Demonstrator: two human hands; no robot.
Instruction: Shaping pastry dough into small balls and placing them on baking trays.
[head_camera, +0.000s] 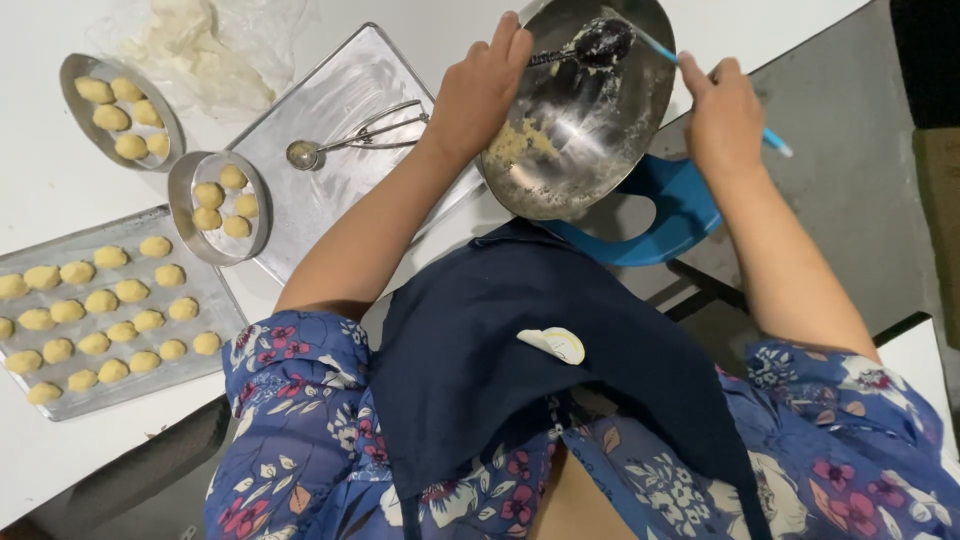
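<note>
Right, quick pass, head view only.

left hand: curled over the near rim of the steel mixing bowl, fingers inside the rim, thumb side outside; closed on the rim and tipping the bowl up on edge.
right hand: closed round the blue handle of a spatula; handle end sticks out past the hand to the right, dark blade lies against the upper inner wall of the bowl.
bowl position: at the table's far edge, tilted toward the person, partly over a blue holder beneath it.
dough remnant: small crumbly yellow patch low on the bowl's inner wall, just beside the left hand; rest of the wall is smeared and looks greasy.
bowl handling: thin metal, rigid, probably light now that it is nearly empty; the smeared inside looks slippery, so the rim is the sensible grip point.
dough handling: soft, sticky, crumbles; likely better scraped than pinched.
spatula handling: light, slim handle, blade looks flexible.
scoop: lies untouched on an empty tray, left of the bowl.
dough balls: rows on a baking tray at far left, more in two small round tins.
plastic wrap: crumpled at top left.
</note>
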